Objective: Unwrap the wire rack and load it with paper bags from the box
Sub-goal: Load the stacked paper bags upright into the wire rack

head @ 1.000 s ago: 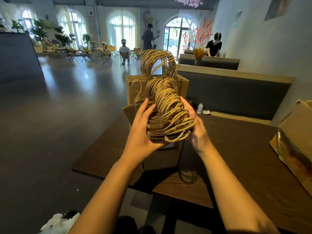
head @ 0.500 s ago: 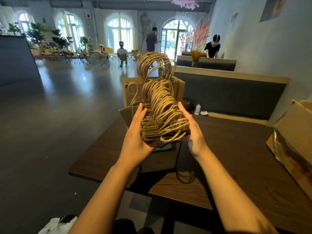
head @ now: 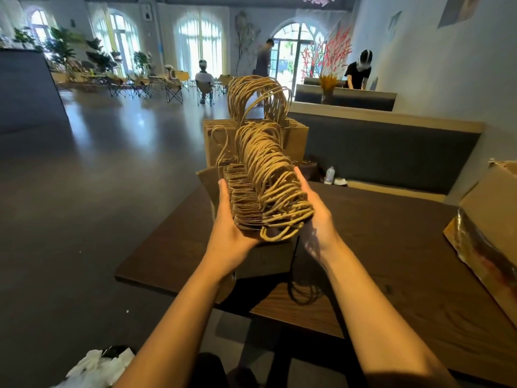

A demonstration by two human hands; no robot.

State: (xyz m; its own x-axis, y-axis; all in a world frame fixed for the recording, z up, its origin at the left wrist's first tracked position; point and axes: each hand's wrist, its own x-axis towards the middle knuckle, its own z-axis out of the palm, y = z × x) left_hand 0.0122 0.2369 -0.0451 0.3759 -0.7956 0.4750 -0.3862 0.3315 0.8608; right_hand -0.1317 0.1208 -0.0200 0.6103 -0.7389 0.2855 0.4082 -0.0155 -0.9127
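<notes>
Crumpled white wrapping (head: 98, 365) lies on the floor at the bottom left, partly cut off. Both forearms reach forward over the near edge of the dark wood-grain tabletop (head: 391, 247). The left hand (head: 226, 231) and right hand (head: 319, 217) press flat against either side of a packed row of brown paper bags (head: 246, 203) with twisted cord handles, fingers straight. A taller row (head: 223, 141) stands behind. The rack beneath is hidden. A cardboard box (head: 492, 208) sits at the right edge, cut off.
</notes>
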